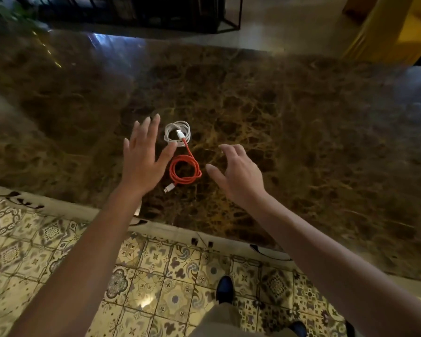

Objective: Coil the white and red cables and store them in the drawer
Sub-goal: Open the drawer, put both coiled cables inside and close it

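Fingers spread and empty on my left hand (pixel 141 161) and right hand (pixel 238 172), I'd pinch the light, springy red cable (pixel 185 170) across its loops.

plant (pixel 3 10) blurred, shelf (pixel 136 13) cropped

A glossy dark brown marble surface (pixel 289 113) with golden veins fills the middle of the view, a patterned tile floor (pixel 156 276) spreads along its near edge, a black metal frame (pixel 231 18) stands beyond it, green leaves (pixel 3 10) show far left, and something yellow (pixel 394 32) sits far right.
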